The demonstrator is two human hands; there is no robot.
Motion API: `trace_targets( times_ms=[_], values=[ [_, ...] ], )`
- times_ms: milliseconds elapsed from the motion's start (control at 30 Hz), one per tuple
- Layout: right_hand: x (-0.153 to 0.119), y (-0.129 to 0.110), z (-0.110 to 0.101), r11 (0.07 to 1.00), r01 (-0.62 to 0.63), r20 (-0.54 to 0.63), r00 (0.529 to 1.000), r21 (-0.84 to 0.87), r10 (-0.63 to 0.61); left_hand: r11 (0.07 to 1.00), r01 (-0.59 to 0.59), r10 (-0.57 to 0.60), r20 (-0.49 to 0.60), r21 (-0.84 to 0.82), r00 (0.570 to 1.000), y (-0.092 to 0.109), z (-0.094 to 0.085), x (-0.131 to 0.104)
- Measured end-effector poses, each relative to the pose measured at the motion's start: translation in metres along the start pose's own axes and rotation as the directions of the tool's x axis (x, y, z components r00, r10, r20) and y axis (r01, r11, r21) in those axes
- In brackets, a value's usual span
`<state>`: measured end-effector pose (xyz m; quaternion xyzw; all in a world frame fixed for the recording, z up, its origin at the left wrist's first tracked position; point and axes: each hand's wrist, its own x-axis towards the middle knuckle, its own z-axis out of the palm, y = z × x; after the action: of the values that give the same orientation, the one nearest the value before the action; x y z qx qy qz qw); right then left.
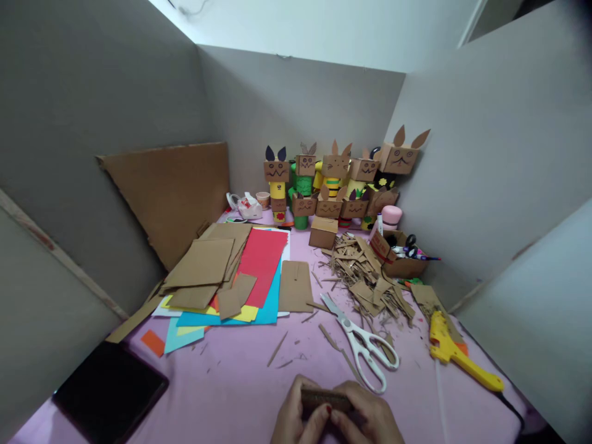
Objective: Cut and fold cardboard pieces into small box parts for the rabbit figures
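Observation:
Low in the head view, at the table's near edge, my left hand [298, 416] and my right hand [367, 413] both grip a small brown piece of cardboard [326, 398]. The thumbs press on its near side and the fingers curl around its ends; its underside is hidden. Just beyond my right hand lie white-handled scissors [358, 338], blades pointing away to the left. Thin cardboard strips [277, 349] are scattered on the cloth ahead of both hands.
Cardboard sheets [198, 265] and coloured paper [261, 265] lie left, near a dark tablet [111, 391]. Cardboard scraps [365, 271], a box of tools [402, 262] and a yellow glue gun [456, 354] with cable are right. Cardboard animal figures [330, 179] stand at the back.

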<state>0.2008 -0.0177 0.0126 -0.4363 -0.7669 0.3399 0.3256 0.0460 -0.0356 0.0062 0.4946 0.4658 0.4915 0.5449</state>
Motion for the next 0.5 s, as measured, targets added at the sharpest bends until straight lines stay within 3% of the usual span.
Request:
trace_targets(
  times_ms=[133, 267, 367, 500],
  values=[
    [0.012, -0.010, -0.013, 0.990, -0.116, -0.012, 0.993, 0.075, 0.117, 0.991, 0.088, -0.068, 0.181, -0.102, 0.981, 0.024, -0.009, 0.019],
    [0.028, -0.018, -0.027, 0.980, -0.109, -0.042, 0.992, 0.165, 0.117, 0.956, 0.102, -0.012, 0.309, -0.276, 0.951, 0.034, -0.008, 0.042],
    [0.041, -0.016, -0.031, 0.962, -0.085, -0.083, 0.990, 0.260, 0.110, 0.937, 0.114, -0.004, 0.315, -0.331, 0.949, 0.035, -0.005, 0.059],
    [0.050, -0.003, -0.022, 0.937, -0.094, -0.142, 0.979, 0.336, 0.149, 0.954, 0.129, -0.031, 0.338, -0.271, 0.941, 0.026, -0.007, 0.077]
  ],
)
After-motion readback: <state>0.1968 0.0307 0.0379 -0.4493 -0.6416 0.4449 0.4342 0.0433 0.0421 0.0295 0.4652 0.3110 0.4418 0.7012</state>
